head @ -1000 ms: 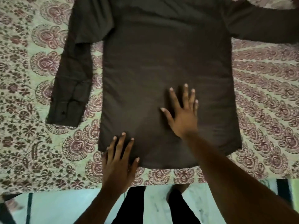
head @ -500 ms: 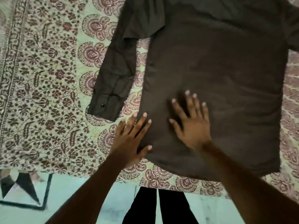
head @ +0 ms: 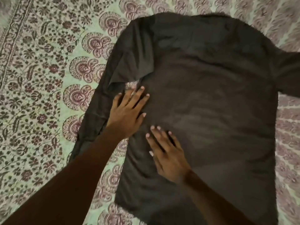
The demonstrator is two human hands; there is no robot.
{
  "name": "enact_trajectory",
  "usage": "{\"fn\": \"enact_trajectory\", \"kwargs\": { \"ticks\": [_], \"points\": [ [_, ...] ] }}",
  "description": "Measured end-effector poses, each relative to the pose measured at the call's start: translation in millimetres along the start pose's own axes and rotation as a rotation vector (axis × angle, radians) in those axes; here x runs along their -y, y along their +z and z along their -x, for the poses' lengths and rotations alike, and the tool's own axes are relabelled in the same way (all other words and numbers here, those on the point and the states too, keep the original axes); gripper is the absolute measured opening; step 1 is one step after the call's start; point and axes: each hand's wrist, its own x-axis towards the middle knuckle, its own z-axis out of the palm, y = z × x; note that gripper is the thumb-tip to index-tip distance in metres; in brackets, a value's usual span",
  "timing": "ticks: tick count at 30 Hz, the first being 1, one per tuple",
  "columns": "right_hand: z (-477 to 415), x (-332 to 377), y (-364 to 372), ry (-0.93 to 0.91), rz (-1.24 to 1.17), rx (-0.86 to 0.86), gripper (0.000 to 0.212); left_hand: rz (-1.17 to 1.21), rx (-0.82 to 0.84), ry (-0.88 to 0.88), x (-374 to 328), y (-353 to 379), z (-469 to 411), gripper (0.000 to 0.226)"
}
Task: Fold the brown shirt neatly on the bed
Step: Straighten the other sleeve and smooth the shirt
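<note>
The brown shirt lies spread flat across the printed bedsheet, apparently back side up, though the blur makes that hard to confirm. Its collar end points far and its hem near. The left hand rests on the left edge of the body just below the armpit, fingers straight and spread, holding nothing. The right hand presses flat on the lower middle of the cloth, fingers likewise apart. The left-side sleeve trails down along the left of the body, rumpled at the shoulder; the right-side sleeve runs off the right edge. This looks like the smoothing step before the first fold. Next, the left sleeve and side need pinching and bringing over the back in a straight line, while the right hand pins the body
</note>
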Motion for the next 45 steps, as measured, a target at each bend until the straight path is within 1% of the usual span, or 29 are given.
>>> {"fn": "enact_trajectory", "kwargs": {
  "ticks": [3,5,6,7,8,11,12,13,14,16,17,18,19,22,24,26,28,29,31,32,33,34,35,36,38,39,40,42,45],
  "points": [
    [-69.9,-56.9,-18.4,0.338,0.03,-0.092,0.065,-0.007,-0.001,-0.036,5.7,12.3,-5.6,0.067],
    [-116.0,-90.1,-24.9,0.469,0.02,-0.088,0.07,-0.002,-0.019,-0.06,5.5,16.3,-1.2,0.068],
    [-135.5,-100.7,-26.6,0.478,0.015,-0.059,0.071,0.003,-0.023,-0.061,5.3,16.1,-2.1,0.069],
    [-150.8,-106.4,-27.3,0.434,0.027,-0.022,0.073,0.005,-0.026,-0.059,5.2,15.3,-4.3,0.069],
    [-162.2,-107.2,-27.2,0.33,0.056,0.015,0.074,0.004,-0.028,-0.061,5.7,14.2,-5.8,0.069],
    [-173.3,-102.7,-26.1,-0.111,0.122,0.091,0.068,0.041,-0.045,-0.078,6.7,15.0,-5.8,0.07],
    [-174.7,-103.3,-27.5,-0.18,0.114,0.077,0.064,0.056,-0.051,-0.089,7.0,15.0,-5.6,0.071],
    [-178.0,-106.3,-28.7,-0.167,0.096,0.027,0.061,0.069,-0.058,-0.104,7.2,14.7,-5.4,0.072],
    [-184.3,-109.8,-31.4,-0.064,0.065,-0.045,0.058,0.078,-0.065,-0.121,7.4,13.9,-5.3,0.073],
    [-205.9,-119.3,-39.9,0.288,0.008,-0.186,0.059,0.081,-0.078,-0.149,7.8,13.1,-5.3,0.077],
    [-221.7,-126.0,-43.9,0.432,-0.013,-0.213,0.061,0.078,-0.083,-0.157,8.0,14.0,-5.8,0.078],
    [-238.7,-131.9,-48.1,0.516,-0.036,-0.187,0.063,0.079,-0.088,-0.163,8.2,15.4,-5.9,0.079],
    [-256.0,-137.0,-51.1,0.527,-0.049,-0.126,0.065,0.09,-0.09,-0.167,8.6,16.1,-5.8,0.079],
    [-293.7,-143.9,-61.0,0.321,-0.016,0.068,0.065,0.14,-0.093,-0.169,11.0,15.3,-6.8,0.079],
    [-301.6,-141.9,-68.2,0.232,-0.051,0.127,0.063,0.214,-0.105,-0.164,14.3,12.1,-6.3,0.075],
    [-292.2,-134.7,-71.1,0.317,-0.126,0.099,0.063,0.364,-0.19,-0.179,15.3,6.1,-7.0,0.06],
    [-274.3,-120.7,-67.9,0.477,-0.152,0.044,0.063,0.45,-0.307,-0.287,20.6,-4.4,-8.4,0.043],
    [-266.7,-111.3,-64.5,0.494,-0.128,0.055,0.064,0.438,-0.343,-0.377,27.5,-9.6,-9.5,0.039],
    [-253.5,-97.3,-59.3,0.373,-0.118,0.125,0.073,0.38,-0.333,-0.602,45.2,-15.6,-12.3,0.039],
    [-250.3,-91.8,-57.6,0.309,-0.159,0.124,0.078,0.358,-0.278,-0.713,55.3,-17.3,-14.3,0.041],
    [-249.0,-85.3,-56.7,0.296,-0.236,0.08,0.077,0.351,-0.198,-0.806,65.6,-17.4,-15.5,0.043],
    [-248.7,-74.5,-57.4,0.342,-0.325,-0.002,0.073,0.352,-0.123,-0.851,74.9,-16.9,-15.7,0.043],
    [-248.3,-64.3,-57.8,0.425,-0.408,-0.11,0.066,0.346,-0.077,-0.837,82.0,-16.7,-15.4,0.041],
    [-248.8,-50.6,-58.2,0.533,-0.469,-0.238,0.058,0.341,-0.067,-0.777,89.9,-17.2,-13.7,0.035],
    [-250.7,-17.8,-61.6,0.75,-0.532,-0.454,0.043,0.397,-0.12,-0.637,102.3,-26.0,-11.3,0.024],
    [-253.5,0.5,-65.2,0.858,-0.591,-0.495,0.039,0.494,-0.162,-0.615,109.8,-35.7,-12.6,0.022],
    [-257.2,17.3,-68.3,0.98,-0.678,-0.48,0.04,0.592,-0.218,-0.64,117.5,-46.8,-14.8,0.021],
    [-269.6,45.9,-72.2,1.168,-0.818,-0.438,0.048,0.775,-0.299,-0.739,144.3,-65.8,-21.5,0.024],
    [-294.6,73.6,-71.2,1.22,-0.88,-0.469,0.061,0.884,-0.4,-0.733,199.8,-80.6,-39.2,0.027]
  ]
}}
